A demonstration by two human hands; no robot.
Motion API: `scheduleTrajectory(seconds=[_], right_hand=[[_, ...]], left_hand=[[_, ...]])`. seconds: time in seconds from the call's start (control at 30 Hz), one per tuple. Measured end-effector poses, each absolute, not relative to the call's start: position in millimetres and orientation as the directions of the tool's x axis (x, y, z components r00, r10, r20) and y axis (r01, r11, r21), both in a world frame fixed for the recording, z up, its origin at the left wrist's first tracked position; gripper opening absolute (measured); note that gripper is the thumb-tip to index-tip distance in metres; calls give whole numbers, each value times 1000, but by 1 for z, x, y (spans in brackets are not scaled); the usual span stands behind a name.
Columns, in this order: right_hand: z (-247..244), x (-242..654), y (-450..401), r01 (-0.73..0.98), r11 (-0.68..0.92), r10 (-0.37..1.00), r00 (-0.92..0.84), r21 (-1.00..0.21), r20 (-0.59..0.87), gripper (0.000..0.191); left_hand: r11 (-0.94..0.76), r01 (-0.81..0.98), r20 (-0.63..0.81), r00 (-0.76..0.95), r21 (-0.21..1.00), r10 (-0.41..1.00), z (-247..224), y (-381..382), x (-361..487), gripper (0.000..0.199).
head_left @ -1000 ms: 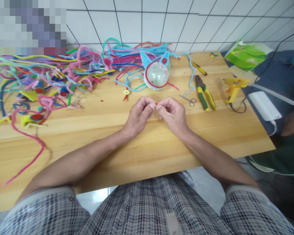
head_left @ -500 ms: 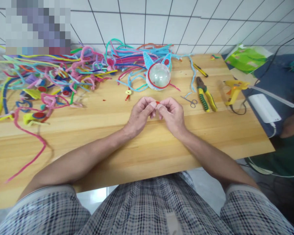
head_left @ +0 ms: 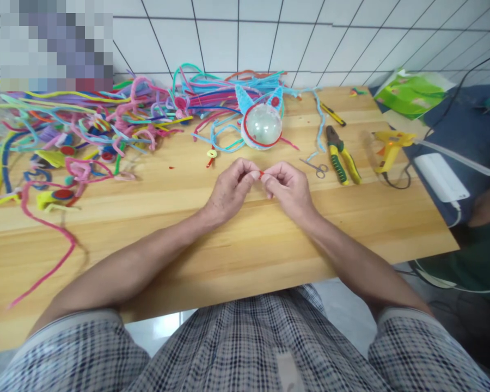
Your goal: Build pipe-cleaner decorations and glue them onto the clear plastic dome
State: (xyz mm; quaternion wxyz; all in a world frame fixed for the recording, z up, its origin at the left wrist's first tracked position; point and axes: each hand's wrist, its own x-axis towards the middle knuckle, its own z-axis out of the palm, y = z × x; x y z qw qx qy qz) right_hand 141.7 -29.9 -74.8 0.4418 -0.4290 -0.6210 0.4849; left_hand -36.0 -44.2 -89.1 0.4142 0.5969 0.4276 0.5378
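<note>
Between the fingertips of both hands is a small red piece, probably pipe cleaner, mostly covered by the fingers. My left hand pinches it from the left, and my right hand pinches it from the right. Just beyond them sits a clear dome with a red rim and two blue fuzzy ears. A yellow ring with a red stem lies left of the dome. Small scissors rest to the right of my right hand.
Many coloured pipe cleaners heap along the wall and far left. Pliers, a yellow cutter knife and a yellow glue gun lie right. A white power block is beside the table edge. Another person's arm shows far right.
My fingertips have shifted slightly, and a little more of the red piece shows between them. The whole view has moved a touch; the things on the table stay in place.
</note>
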Motion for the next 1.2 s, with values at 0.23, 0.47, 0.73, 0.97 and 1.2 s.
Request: scheduleTrajectory(seconds=[0.23,0.47,0.73,0.97,1.2], right_hand=[[-73,136,-35,187,226,965,-176,-956,193,33],[-74,152,-28,472,557,830,-285,-684,479,19],[-75,147,-29,259,277,943,-259,-925,209,36],[-75,133,-36,90,197,970,-166,-976,180,41],[-74,130,-37,87,238,964,-145,-967,225,33]], left_hand=[[-242,-63,241,-34,968,970,-95,-53,-25,30],[-398,189,372,159,898,915,-82,-39,-44,21],[-363,242,355,77,900,932,-85,-44,-40,31],[-212,-103,206,-64,972,976,-92,-52,-26,40],[-54,-340,69,31,939,997,-91,-51,-22,46]])
